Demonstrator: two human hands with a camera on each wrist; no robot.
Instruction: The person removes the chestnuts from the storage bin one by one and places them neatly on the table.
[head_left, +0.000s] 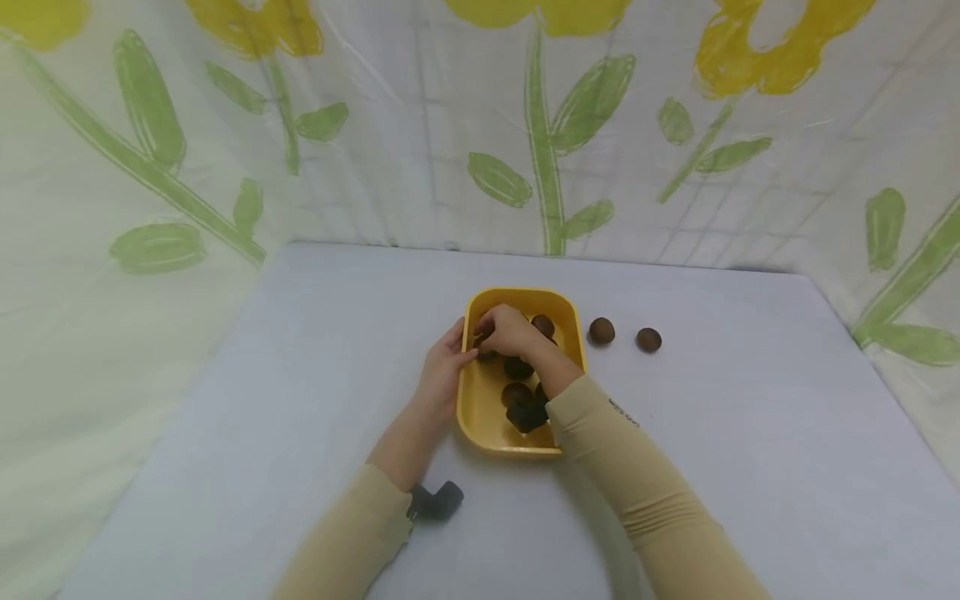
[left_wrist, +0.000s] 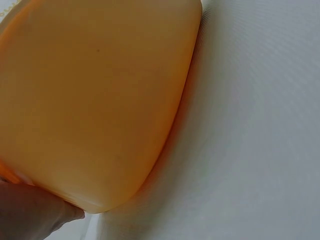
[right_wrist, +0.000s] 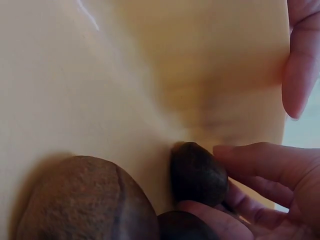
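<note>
L hand [head_left: 442, 367] is gripping the yellow tray [head_left: 482, 412] by its left edge, thumb lying over the rim. R hand [head_left: 513, 333] is working inside, fingers curling closely round a dark ball [right_wrist: 197, 175] nr the tray's far-L corner. Other brown balls [head_left: 517, 393] are lying in there too; two loose balls [head_left: 602, 331] are sitting on the table [head_left: 315, 358], off the tray's R edge.

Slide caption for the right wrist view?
Right hand pinches dark rounded object in yellow container; left hand at its rim.

bright, diffuse head view; dimmer wrist views, thin glare on tray [right_wrist: 90, 100]
</note>
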